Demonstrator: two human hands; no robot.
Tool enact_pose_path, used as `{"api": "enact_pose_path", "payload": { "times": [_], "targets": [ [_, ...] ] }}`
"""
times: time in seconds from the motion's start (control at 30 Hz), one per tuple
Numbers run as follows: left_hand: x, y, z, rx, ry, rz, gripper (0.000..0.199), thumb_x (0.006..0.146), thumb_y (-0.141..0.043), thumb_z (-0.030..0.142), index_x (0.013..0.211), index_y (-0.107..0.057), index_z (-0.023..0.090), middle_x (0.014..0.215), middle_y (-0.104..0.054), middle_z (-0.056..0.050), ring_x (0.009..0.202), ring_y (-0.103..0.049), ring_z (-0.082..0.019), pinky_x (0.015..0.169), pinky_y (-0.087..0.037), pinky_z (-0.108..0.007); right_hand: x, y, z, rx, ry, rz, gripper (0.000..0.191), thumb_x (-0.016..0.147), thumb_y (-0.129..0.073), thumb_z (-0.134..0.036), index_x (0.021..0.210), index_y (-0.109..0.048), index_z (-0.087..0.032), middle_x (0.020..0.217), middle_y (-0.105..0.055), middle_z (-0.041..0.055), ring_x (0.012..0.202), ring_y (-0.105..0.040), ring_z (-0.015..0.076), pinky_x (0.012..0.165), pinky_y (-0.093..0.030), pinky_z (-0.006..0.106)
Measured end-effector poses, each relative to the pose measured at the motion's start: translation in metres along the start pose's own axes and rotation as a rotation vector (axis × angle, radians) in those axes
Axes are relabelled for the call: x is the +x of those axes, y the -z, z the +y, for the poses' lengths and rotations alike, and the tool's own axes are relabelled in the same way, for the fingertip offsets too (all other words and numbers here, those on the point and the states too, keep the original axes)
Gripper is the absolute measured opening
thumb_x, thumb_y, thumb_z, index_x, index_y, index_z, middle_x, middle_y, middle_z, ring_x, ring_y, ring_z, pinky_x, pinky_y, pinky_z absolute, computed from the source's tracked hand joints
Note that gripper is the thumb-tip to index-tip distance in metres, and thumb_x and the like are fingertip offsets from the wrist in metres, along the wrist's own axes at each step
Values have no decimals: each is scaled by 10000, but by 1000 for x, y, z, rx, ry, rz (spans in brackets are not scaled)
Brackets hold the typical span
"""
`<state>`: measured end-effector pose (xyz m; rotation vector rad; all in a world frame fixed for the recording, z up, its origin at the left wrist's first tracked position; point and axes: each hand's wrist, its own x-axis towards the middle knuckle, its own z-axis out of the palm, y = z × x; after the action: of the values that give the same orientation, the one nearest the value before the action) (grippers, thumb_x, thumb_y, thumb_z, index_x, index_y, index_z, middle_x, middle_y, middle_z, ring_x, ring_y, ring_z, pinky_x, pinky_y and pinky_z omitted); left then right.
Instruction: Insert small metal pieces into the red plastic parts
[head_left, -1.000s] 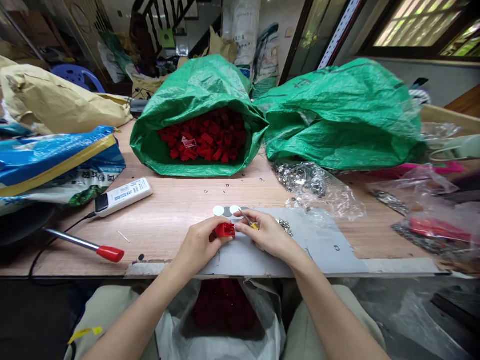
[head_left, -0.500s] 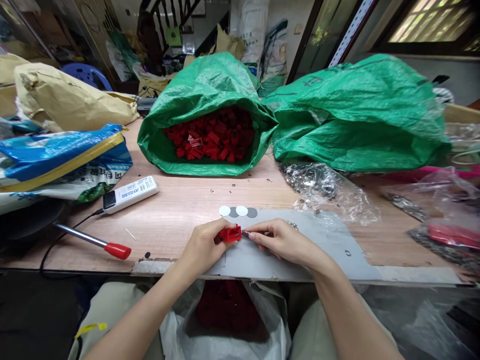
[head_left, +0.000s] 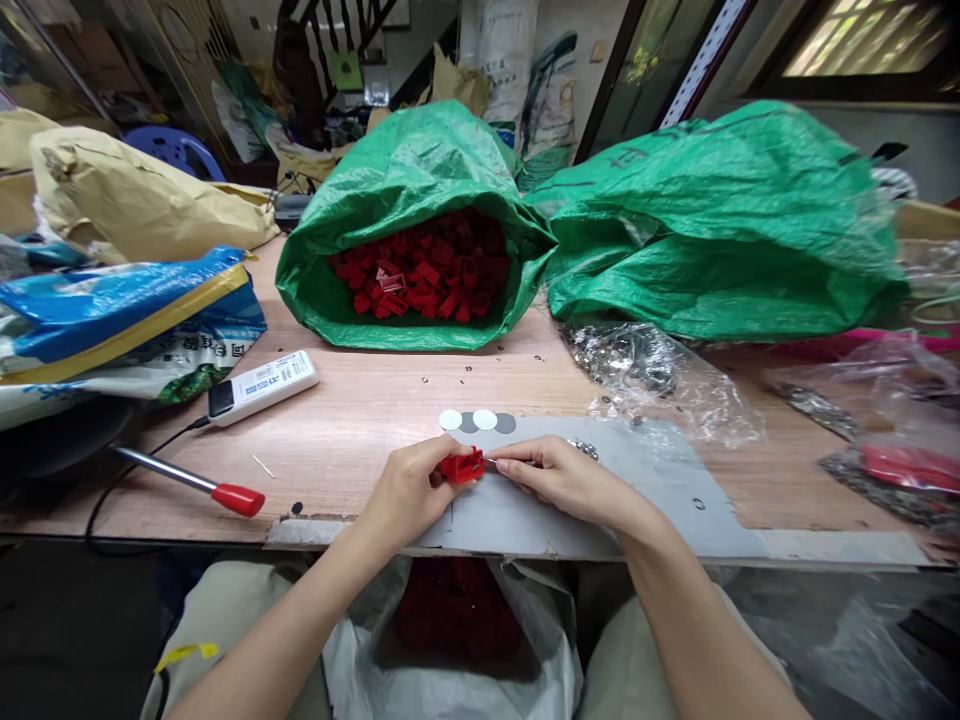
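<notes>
My left hand [head_left: 409,487] pinches a small red plastic housing [head_left: 463,466] above the grey mat [head_left: 630,500]. From the right, my right hand [head_left: 551,478] grips a thin metal pin-like piece [head_left: 490,460], its tip at the housing's right side. Whether the tip is inside the housing I cannot tell. Small shiny metal parts [head_left: 583,449] lie on the mat just behind my right hand. A green sack [head_left: 420,130] lies on its side at the back, its mouth facing me, with many red plastic pieces [head_left: 431,275] inside.
Another green sack [head_left: 720,230] stands at back right, with a clear bag of metal parts [head_left: 660,375] before it. At left are a white device [head_left: 266,388] with a cable and a red-tipped lever [head_left: 238,499]. Below the table edge hangs an open white bag [head_left: 360,660] holding red pieces.
Both hands stay nearly in place, with the metal piece still held at the red housing. The view has shifted very slightly.
</notes>
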<state>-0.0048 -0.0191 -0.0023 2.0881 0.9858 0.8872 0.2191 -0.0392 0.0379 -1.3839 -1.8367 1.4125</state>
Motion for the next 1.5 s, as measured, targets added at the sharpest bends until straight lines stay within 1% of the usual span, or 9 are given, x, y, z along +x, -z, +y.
{"api": "enact_pose_path", "payload": {
  "times": [0.13, 0.23, 0.4, 0.53, 0.6, 0.77, 1.0, 1.23, 1.5],
  "targets": [
    [0, 0, 0, 56, -36, 7, 91, 857, -671, 213, 946, -658, 199, 853, -729, -19, 670, -627, -134, 611, -458, -236, 2, -4, 2, -4, 33, 19, 344, 943, -527, -393, 1107, -779, -225, 942, -763, 45, 930, -652, 267, 793, -500, 332],
    [1, 0, 2, 87, -41, -5, 53, 865, -659, 232, 899, -649, 192, 826, -715, -22, 664, -609, -136, 608, -439, -240, 3, -9, -1, -89, 39, 85, 313, 943, -516, -326, 1064, -793, -245, 1022, -776, 43, 971, -676, 286, 865, -494, 359],
    [3, 2, 4, 52, -14, -45, 54, 871, -649, 235, 905, -643, 193, 826, -700, -14, 662, -583, -125, 607, -430, -230, 1, -19, -8, -245, 25, 175, 295, 916, -520, -234, 948, -812, -259, 938, -791, 43, 812, -697, 264, 735, -479, 324],
    [3, 2, 2, 29, 36, -37, 85, 853, -670, 248, 907, -628, 197, 810, -687, -2, 640, -574, -118, 593, -432, -222, 2, -21, -4, -229, 46, 223, 282, 904, -529, -228, 909, -810, -247, 917, -787, 49, 804, -688, 251, 744, -472, 314],
    [3, 2, 0, -15, 75, -36, 125, 848, -686, 269, 932, -623, 200, 827, -691, 0, 656, -591, -122, 603, -450, -223, 3, -19, -1, -167, 68, 186, 286, 912, -517, -238, 944, -801, -239, 916, -777, 39, 819, -675, 235, 747, -465, 300],
    [3, 3, 0, -81, 104, -52, 140, 840, -701, 265, 946, -633, 204, 890, -708, -6, 714, -630, -131, 641, -487, -228, 4, -14, 0, -125, 16, 120, 307, 934, -494, -301, 858, -765, -177, 619, -600, 2, 594, -510, 154, 568, -359, 252],
    [1, 1, -2, -34, 80, -36, 133, 835, -701, 236, 950, -643, 205, 935, -723, -14, 730, -641, -133, 654, -495, -234, 5, -13, -7, -50, -22, 106, 329, 941, -481, -314, 990, -770, -165, 587, -504, -11, 529, -421, 128, 521, -328, 241],
    [2, 1, -1, -40, 75, -34, 152, 827, -711, 215, 965, -648, 207, 905, -720, -2, 725, -629, -130, 654, -478, -234, 6, -10, -5, 1, -29, 50, 318, 935, -497, -349, 815, -724, -161, 580, -469, -17, 511, -392, 113, 487, -295, 237],
    [2, 1, -2, -46, 68, -27, 148, 829, -714, 221, 963, -652, 205, 889, -717, 4, 706, -621, -124, 638, -464, -230, 6, -8, -2, 38, -80, 25, 362, 941, -494, -421, 873, -709, -138, 593, -460, -24, 504, -365, 101, 490, -271, 247]
  ]
}}
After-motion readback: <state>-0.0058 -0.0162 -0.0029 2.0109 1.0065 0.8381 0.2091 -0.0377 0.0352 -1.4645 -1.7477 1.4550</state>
